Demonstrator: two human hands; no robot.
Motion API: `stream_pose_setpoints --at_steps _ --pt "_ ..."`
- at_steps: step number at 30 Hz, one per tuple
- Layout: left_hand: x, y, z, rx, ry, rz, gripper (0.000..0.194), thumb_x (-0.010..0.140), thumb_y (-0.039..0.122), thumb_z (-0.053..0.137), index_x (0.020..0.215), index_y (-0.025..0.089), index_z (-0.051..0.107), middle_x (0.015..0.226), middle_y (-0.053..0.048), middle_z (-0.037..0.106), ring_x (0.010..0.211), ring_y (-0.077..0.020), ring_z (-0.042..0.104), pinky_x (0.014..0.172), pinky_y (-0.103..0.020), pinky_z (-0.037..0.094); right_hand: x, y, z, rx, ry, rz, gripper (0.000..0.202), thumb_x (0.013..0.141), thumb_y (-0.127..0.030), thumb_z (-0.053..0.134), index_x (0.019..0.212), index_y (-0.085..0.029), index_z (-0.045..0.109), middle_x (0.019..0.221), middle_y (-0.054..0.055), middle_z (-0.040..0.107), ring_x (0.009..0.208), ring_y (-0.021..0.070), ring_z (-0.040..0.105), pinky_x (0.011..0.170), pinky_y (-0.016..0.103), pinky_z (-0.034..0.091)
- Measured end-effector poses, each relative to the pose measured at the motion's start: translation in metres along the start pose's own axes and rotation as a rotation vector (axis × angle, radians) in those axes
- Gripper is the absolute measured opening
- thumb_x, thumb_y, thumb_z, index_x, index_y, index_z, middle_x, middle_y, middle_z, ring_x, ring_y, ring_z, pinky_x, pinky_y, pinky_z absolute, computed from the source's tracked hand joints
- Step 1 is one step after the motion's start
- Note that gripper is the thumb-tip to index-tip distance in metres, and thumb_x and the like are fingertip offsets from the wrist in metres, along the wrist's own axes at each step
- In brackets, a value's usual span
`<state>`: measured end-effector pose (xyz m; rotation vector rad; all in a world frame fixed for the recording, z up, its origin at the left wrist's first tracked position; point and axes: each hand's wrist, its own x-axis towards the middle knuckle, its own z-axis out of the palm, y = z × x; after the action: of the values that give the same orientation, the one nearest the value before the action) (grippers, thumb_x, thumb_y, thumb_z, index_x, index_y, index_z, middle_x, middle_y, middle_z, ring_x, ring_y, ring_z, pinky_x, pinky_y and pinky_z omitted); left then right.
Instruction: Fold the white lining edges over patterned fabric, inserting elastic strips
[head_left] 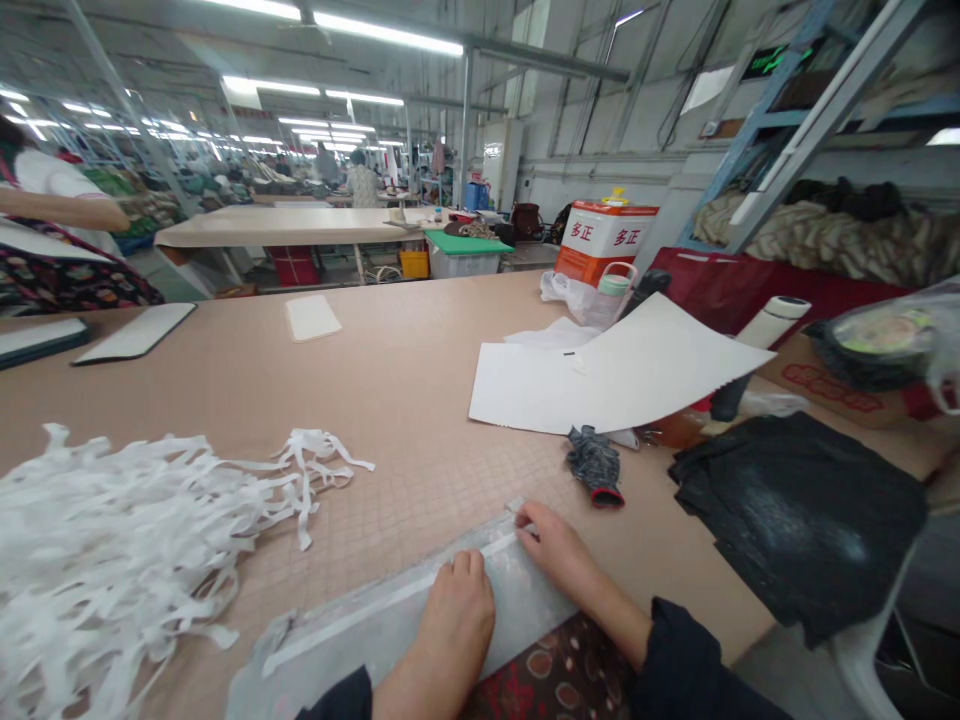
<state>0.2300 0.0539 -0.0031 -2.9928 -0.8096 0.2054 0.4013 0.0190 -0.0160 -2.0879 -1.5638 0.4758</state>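
A long grey sheet of material (382, 640) lies slantwise at the table's near edge. Along it runs a narrow white strip (360, 614), like those in the tangled pile of white strips (127, 540) to the left. My left hand (459, 612) rests on the sheet with its fingers curled together on the strip, their tips hidden. At the strip's far right end, my right hand (551, 545) pinches it between thumb and fingers near the sheet's corner. A dark patterned cloth (555, 672) shows below the sheet, between my forearms.
A grey knit glove (595, 466) lies beyond my right hand, near large white sheets (600, 375). Stacked black material (806, 515) sits at the right edge. White panels (311, 318) lie farther back, and a person (64, 210) stands at the far left.
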Motion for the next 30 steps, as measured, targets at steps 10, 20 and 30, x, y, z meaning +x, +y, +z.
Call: stream_pose_setpoints --at_steps 10,20,30 --pt "0.001 0.005 0.006 0.119 0.145 -0.003 0.036 0.083 0.01 0.043 0.118 0.01 0.05 0.09 -0.01 0.057 0.078 -0.0215 0.053 0.058 -0.03 0.041 0.003 0.013 -0.011 0.094 0.057 0.059 0.018 0.07 -0.005 0.042 0.076 -0.019 0.051 0.075 0.002 0.058 0.072 0.0159 0.055 0.067 0.025 0.042" --pt "0.002 0.007 0.007 0.137 0.142 0.001 0.036 0.083 0.012 0.044 0.119 0.009 0.05 0.09 -0.01 0.057 0.077 -0.0223 0.052 0.058 -0.031 0.042 0.004 0.016 -0.005 -0.041 0.046 0.016 0.021 0.068 -0.003 0.041 0.076 -0.02 0.049 0.078 0.003 0.057 0.075 0.0158 0.054 0.069 0.024 0.041" --pt "-0.001 0.01 -0.013 0.026 0.053 -0.09 0.032 0.084 0.012 0.044 0.114 0.014 0.053 0.091 -0.009 0.057 0.082 -0.0232 0.054 0.062 -0.034 0.045 -0.01 -0.006 0.008 -0.346 0.108 -0.134 0.018 0.078 -0.003 0.044 0.078 -0.019 0.053 0.083 0.005 0.058 0.081 0.0201 0.053 0.072 0.031 0.041"
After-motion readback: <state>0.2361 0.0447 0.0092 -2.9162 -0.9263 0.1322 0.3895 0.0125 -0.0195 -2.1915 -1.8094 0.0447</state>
